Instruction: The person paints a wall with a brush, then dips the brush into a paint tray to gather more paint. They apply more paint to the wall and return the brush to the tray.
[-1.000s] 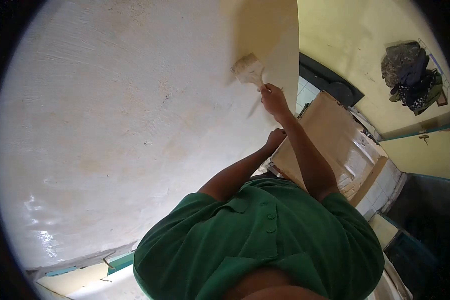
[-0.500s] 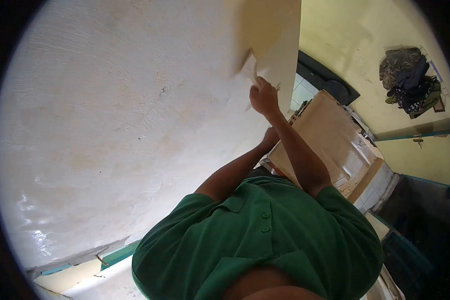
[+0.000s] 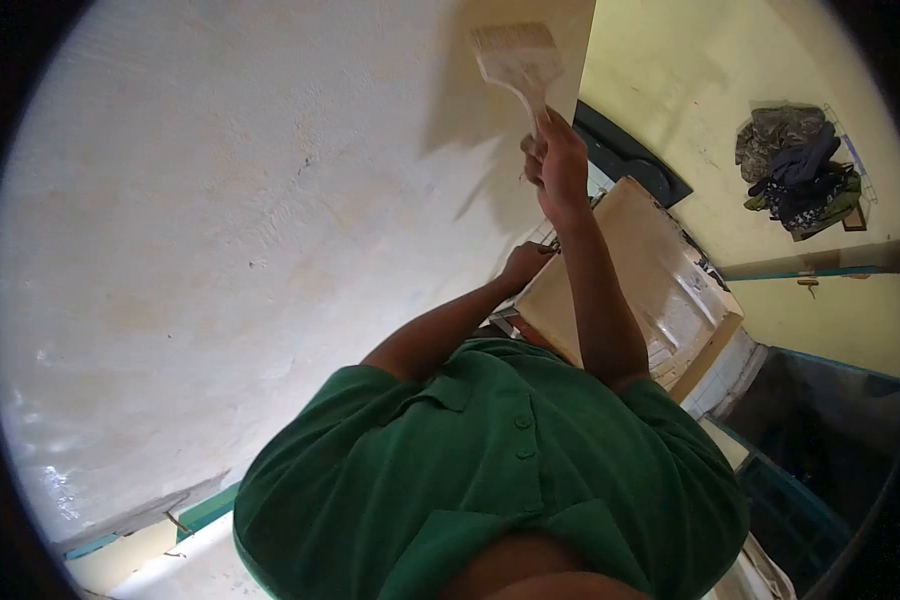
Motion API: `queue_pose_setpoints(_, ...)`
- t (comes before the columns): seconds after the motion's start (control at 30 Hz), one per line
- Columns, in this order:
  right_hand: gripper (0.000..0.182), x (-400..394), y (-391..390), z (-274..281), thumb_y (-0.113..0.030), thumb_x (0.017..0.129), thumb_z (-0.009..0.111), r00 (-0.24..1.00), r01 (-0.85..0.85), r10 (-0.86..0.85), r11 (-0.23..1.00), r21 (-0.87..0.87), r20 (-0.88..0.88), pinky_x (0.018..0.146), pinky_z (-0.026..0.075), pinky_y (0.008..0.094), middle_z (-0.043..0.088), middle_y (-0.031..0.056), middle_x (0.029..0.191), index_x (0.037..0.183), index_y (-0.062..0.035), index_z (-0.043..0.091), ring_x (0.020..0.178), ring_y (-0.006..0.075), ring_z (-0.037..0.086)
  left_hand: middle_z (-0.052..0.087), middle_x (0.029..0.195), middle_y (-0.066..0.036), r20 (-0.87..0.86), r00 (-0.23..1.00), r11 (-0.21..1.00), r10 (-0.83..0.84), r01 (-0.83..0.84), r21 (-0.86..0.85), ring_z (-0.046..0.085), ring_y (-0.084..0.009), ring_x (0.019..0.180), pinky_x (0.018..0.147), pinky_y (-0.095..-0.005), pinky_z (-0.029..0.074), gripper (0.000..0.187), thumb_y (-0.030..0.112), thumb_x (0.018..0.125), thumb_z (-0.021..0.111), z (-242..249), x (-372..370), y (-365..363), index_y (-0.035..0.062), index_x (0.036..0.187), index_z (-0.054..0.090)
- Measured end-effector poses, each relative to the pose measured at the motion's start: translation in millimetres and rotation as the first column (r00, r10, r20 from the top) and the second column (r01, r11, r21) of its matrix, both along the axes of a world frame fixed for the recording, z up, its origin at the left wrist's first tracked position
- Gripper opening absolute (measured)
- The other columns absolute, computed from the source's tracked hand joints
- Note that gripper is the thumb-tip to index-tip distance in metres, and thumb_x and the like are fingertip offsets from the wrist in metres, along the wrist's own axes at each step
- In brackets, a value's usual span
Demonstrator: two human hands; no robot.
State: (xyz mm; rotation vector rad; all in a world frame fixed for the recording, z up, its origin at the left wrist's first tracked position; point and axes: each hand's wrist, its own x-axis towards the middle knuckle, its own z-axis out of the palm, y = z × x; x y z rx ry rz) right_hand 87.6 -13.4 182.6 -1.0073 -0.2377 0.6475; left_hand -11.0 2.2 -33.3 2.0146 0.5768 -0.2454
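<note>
In the head view, a wide, flat paintbrush (image 3: 518, 62) points upward, its bristles and handle coated in pale paint. My right hand (image 3: 562, 165) is closed around its handle. The brush overlaps the pale wall (image 3: 270, 200), and a dark shadow of it falls just to the left. Lower down, my left hand (image 3: 527, 265) is closed at the upper left edge of a brown board-like panel (image 3: 610, 270). Whatever its fingers grip there is too small to make out.
Clothes (image 3: 800, 165) hang on a yellow wall (image 3: 670, 60) at the right. A dark, curved piece of furniture (image 3: 635, 160) stands past the panel. Teal-edged dark panes (image 3: 800, 430) are at the lower right.
My right hand has raised the brush and turned its broad side toward me; earlier it was seen edge-on against the wall. My left hand shows more fully, and the view has shifted slightly.
</note>
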Motion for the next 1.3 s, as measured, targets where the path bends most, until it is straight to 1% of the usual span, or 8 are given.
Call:
queue_pose_setpoints(0.1,0.025,4,27,-3,-0.025,0.09,0.05,0.99,-0.106,0.109,0.994,0.04,-0.088,0.034,0.02,0.0196,0.043,-0.0013,0.057,0.105,-0.0044,0.054,0.039,0.0029,0.029,0.063,0.092,-0.02,-0.064,0.998,0.999,-0.022,0.025,0.036,0.062,-0.0344,0.085,0.078,-0.0394,0.048,0.04,0.044,0.078,0.053,10,0,-1,0.0128,0.101,0.066)
queue_pose_setpoints(0.33,0.028,-21,25,-62,-0.025,0.088,0.052,0.993,-0.117,0.111,0.943,-0.312,-0.037,0.036,0.029,0.0214,0.049,0.0027,0.06,0.104,-0.0012,0.055,0.04,0.0067,0.038,0.062,0.088,-0.022,0.345,0.938,0.999,0.033,-0.023,-0.033,0.059,-0.0396,0.083,0.07,-0.0456,0.045,0.036,0.034,0.083,0.045,-63,2,6,0.0024,0.092,0.06)
queue_pose_setpoints(0.47,0.031,-36,-26,-95,-0.017,0.075,0.054,0.926,0.176,0.016,0.867,-0.467,0.378,0.057,0.045,0.035,0.057,0.0166,0.066,0.1,0.0021,0.054,0.06,0.0232,0.057,0.063,0.085,-0.02,0.289,0.956,0.999,0.05,-0.044,-0.027,0.06,-0.0367,0.081,0.069,-0.0437,0.046,0.033,0.032,0.082,0.049,-47,-4,5,0.0032,0.092,0.06)
queue_pose_setpoints(0.57,0.023,-50,-91,-55,-0.01,0.082,0.051,0.95,0.182,-0.04,0.876,-0.446,0.311,0.049,0.037,0.0216,0.048,0.001,0.06,0.104,-0.0035,0.049,0.054,0.008,0.046,0.065,0.086,-0.018,0.002,1.0,0.998,-0.018,0.018,-0.062,0.063,-0.0318,0.08,0.069,-0.039,0.048,0.034,0.032,0.078,0.056,11,-2,-1,0.0037,0.094,0.065)
queue_pose_setpoints(0.7,0.027,-63,-184,-24,-0.006,0.08,0.05,0.938,0.257,-0.069,0.798,-0.545,0.341,0.046,0.034,0.0217,0.049,0.0002,0.061,0.106,-0.0081,0.045,0.052,0.0054,0.042,0.066,0.087,-0.016,0.009,0.999,0.989,0.031,-0.029,-0.144,0.064,-0.0295,0.08,0.07,-0.0353,0.049,0.032,0.03,0.078,0.057,-27,2,6,0.0057,0.096,0.066)
queue_pose_setpoints(0.9,0.033,-89,-268,-1,-0.002,0.075,0.051,0.918,0.393,-0.203,0.575,-0.717,0.34,0.053,0.041,0.0267,0.055,0.0077,0.068,0.108,-0.0055,0.044,0.059,0.0122,0.051,0.064,0.074,-0.016,0.144,0.988,0.978,0.063,-0.032,-0.207,0.061,-0.0183,0.065,0.06,-0.0318,0.047,0.024,0.019,0.079,0.055,-13,2,3,0.0037,0.096,0.062)
queue_pose_setpoints(0.97,0.031,-97,-280,-5,-0.003,0.077,0.051,0.918,0.394,-0.201,0.566,-0.724,0.342,0.059,0.043,0.0263,0.057,0.0087,0.071,0.108,-0.0051,0.046,0.062,0.0128,0.054,0.065,0.083,-0.014,0.173,0.969,0.904,0.176,-0.09,-0.417,0.061,-0.017,0.068,0.062,-0.0305,0.047,0.024,0.016,0.081,0.054,-36,2,3,0.0029,0.1,0.061)
queue_pose_setpoints(1.3,0.028,-104,-282,4,-0.005,0.081,0.055,0.93,0.367,-0.211,0.567,-0.737,0.301,0.065,0.046,0.0244,0.061,0.008,0.076,0.109,-0.0047,0.054,0.068,0.0117,0.056,0.061,0.094,-0.008,0.09,0.99,0.791,0.105,-0.028,-0.611,0.058,-0.0137,0.077,0.067,-0.0274,0.048,0.032,0.022,0.092,0.043,15,14,-3,-0.0002,0.112,0.052)
